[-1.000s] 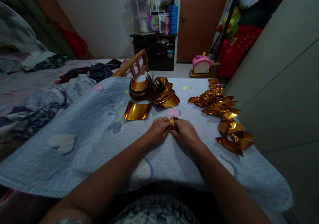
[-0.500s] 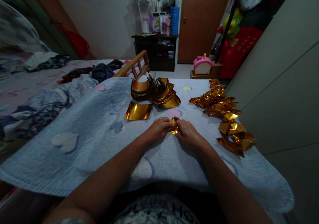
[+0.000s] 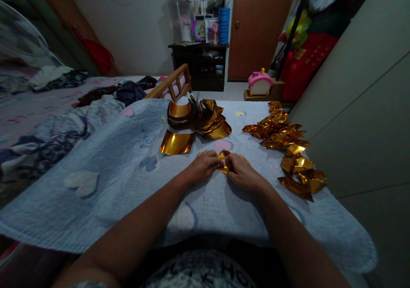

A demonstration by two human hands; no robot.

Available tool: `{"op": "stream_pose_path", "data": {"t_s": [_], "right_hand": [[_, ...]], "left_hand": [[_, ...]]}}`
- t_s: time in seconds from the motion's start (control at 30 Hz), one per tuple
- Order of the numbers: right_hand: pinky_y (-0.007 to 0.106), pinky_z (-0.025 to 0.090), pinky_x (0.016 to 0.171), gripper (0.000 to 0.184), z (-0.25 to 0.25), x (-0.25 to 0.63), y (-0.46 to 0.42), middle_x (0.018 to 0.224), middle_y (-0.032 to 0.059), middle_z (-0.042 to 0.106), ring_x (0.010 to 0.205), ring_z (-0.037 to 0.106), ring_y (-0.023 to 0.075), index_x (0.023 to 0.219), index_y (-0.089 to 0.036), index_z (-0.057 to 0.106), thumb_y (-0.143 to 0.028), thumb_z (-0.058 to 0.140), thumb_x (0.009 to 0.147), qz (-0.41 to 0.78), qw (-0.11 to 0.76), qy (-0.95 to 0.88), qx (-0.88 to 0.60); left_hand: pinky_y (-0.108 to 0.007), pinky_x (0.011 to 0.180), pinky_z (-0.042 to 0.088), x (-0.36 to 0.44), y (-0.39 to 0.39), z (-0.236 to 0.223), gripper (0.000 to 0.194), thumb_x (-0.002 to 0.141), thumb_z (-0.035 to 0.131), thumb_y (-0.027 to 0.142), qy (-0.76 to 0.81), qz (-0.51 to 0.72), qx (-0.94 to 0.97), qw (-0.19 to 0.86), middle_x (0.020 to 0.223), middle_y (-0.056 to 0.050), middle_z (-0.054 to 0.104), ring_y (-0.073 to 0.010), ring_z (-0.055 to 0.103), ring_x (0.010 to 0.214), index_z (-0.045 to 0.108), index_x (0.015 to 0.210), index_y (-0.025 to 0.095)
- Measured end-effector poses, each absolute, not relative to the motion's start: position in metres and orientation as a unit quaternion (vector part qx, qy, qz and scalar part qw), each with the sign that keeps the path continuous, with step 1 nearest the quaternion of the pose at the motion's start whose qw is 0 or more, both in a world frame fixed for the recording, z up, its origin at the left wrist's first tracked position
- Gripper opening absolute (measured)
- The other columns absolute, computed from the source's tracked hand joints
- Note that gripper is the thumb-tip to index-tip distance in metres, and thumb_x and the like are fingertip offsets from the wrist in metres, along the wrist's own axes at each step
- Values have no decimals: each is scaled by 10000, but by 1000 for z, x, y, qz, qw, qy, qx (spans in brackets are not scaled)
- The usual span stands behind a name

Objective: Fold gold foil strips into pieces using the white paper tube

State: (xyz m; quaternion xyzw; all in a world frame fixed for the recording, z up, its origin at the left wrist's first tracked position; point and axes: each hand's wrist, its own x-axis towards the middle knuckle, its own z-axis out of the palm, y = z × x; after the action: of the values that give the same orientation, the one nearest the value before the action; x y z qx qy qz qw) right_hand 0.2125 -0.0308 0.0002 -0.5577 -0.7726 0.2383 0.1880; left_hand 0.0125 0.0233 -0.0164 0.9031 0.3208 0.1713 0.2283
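A small folded piece of gold foil paper [image 3: 223, 160] is pinched between both my hands over the pale blue quilt [image 3: 128, 181]. My left hand [image 3: 203, 166] grips its left side and my right hand [image 3: 241, 171] grips its right side; most of the piece is hidden by my fingers. Just beyond lies a flat gold sheet [image 3: 177, 142], and behind it a curled stack of gold sheets [image 3: 200, 117]. To my right runs a row of several folded gold pieces [image 3: 288, 145].
A wooden bed rail [image 3: 169, 85] and rumpled clothes [image 3: 128, 92] lie at the back left. A grey cabinet wall [image 3: 361, 100] stands close on the right. Farther off are a dark shelf unit [image 3: 200, 63], a brown door [image 3: 256, 27] and a pink toy [image 3: 259, 82].
My fingers have shifted slightly on the gold piece, showing a bit more of it between the hands. Nothing else on the quilt has moved.
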Motion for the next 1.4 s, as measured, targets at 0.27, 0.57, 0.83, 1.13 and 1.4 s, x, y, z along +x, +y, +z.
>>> {"op": "stream_pose_path", "data": {"t_s": [0.27,0.57,0.83,1.13,1.4], "right_hand": [[356,354,787,205,-7,201,-32,1049,114,633,909,527,249,1065,-176,557,-151,527,863,153,140,-780,-591],[392,350,797,225,-5,187,-36,1101,141,634,948,522,289,1122,-171,530,-171,485,902,103,130,-761,-627],[386,354,829,262,-9,197,-36,1145,135,614,964,508,278,1152,-169,518,-159,482,892,131,138,-783,-592],[397,374,862,305,-7,199,-37,1120,120,592,979,504,274,1134,-181,493,-176,510,830,155,163,-775,-591],[369,402,834,272,-12,208,-33,1041,87,566,914,498,233,1000,-211,459,-182,544,744,184,217,-786,-549]], "left_hand": [[-331,841,424,14,22,-13,199,944,563,194,322,179,900,234,929,-44,629,-188,585,911,733,1045,222],[-338,873,437,14,21,-12,191,924,587,192,322,188,896,243,927,-42,627,-193,588,928,737,1036,226],[-332,845,439,15,23,-14,184,930,589,204,320,185,898,240,905,-42,619,-191,583,906,746,1023,231],[-326,890,467,13,18,-7,133,867,578,125,308,231,879,281,1001,-54,590,-187,579,960,666,943,191],[-436,1042,393,13,18,-6,232,858,644,261,374,238,864,239,1165,-83,613,-259,537,1157,611,1080,198]]}}
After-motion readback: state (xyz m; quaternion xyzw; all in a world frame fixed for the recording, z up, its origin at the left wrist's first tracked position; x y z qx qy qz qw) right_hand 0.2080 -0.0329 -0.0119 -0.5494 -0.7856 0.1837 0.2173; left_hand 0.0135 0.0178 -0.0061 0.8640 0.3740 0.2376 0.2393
